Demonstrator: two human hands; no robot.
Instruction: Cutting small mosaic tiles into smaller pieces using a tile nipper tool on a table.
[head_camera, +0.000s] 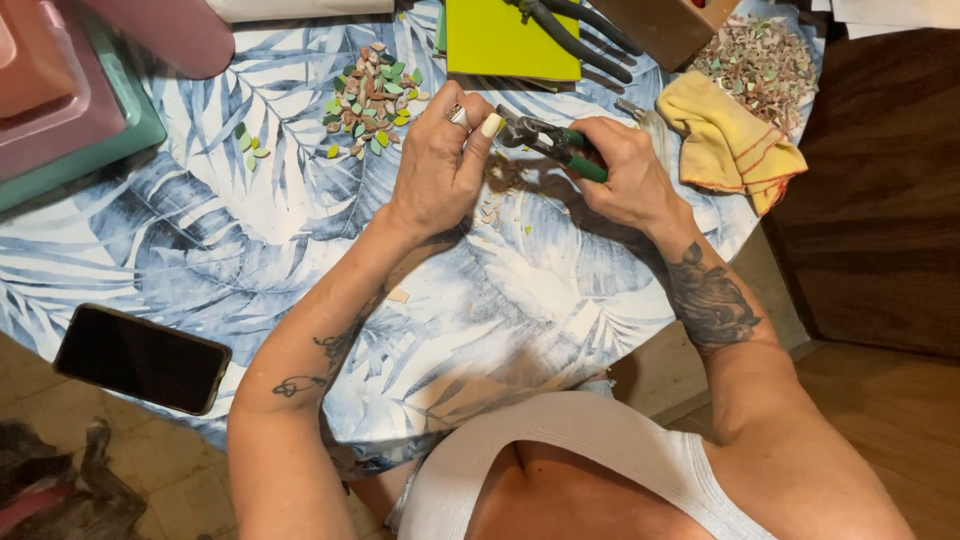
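Left hand (440, 160): curled, fingertips pinched together against the nose of the green-handled nippers (552, 143); whatever small piece it pinches is hidden behind the fingers, so cannot tell what it is. A ring sits on one finger.

Far left of table: stack of plastic trays (60, 110), pink over teal, on the leaf-print tablecloth (250, 250). Below them, near the table's edge, a dark phone (140, 358) lies face up, well apart from both hands.

Left of centre: a few loose green leaf-shaped chips (250, 145), then a denser cluster of green and pinkish tile pieces (372, 100), just beyond the left hand.

Centre: small pale fragments (495, 208) on the cloth below the two hands. Further back, a lime-green tile (510, 38) with black-handled pliers (580, 30) lying across it.

Right hand (625, 170): closed around the nippers' green handles, tool head pointing toward the left hand's fingertips.

Right: yellow cloth (730, 140), crumpled, just beside the right hand; behind it a heap of mixed tile shards (762, 62) near the table's far edge.
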